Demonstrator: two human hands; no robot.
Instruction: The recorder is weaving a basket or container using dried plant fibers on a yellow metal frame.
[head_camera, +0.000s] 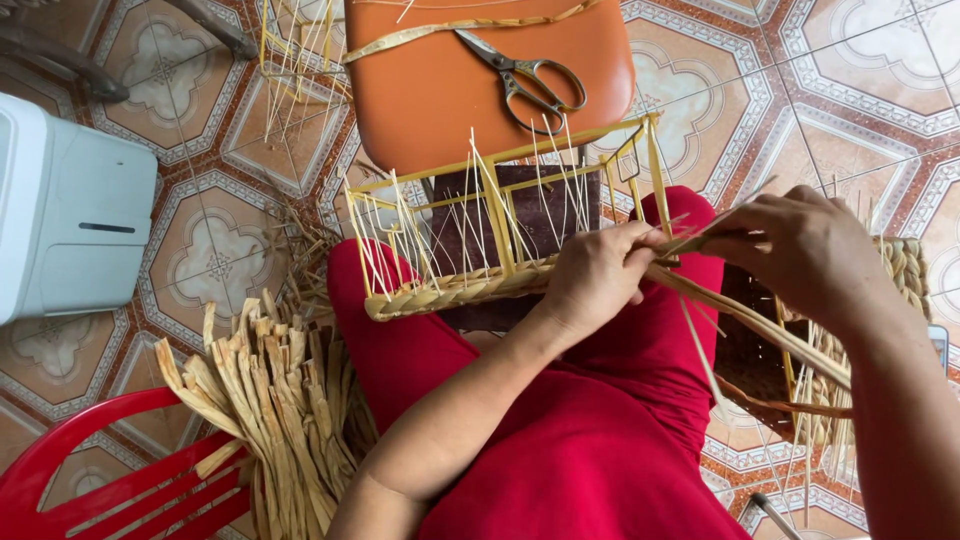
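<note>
A yellow wire basket frame (500, 215) lies across my lap, which is clothed in red, with a braided straw rim (450, 292) woven along its near edge and thin white strands standing up from it. My left hand (595, 275) pinches the braid at the right end of the rim. My right hand (800, 250) holds long dried straw strips (760, 325) that trail down to the right. The two hands meet at the weaving point.
An orange stool (480, 90) ahead carries metal scissors (525, 80) and a straw strip. A bundle of dried straw (270, 400) rests on a red plastic chair (110, 480) at lower left. A white box (70, 210) stands at left. A woven basket (900, 280) sits at right on the patterned tile floor.
</note>
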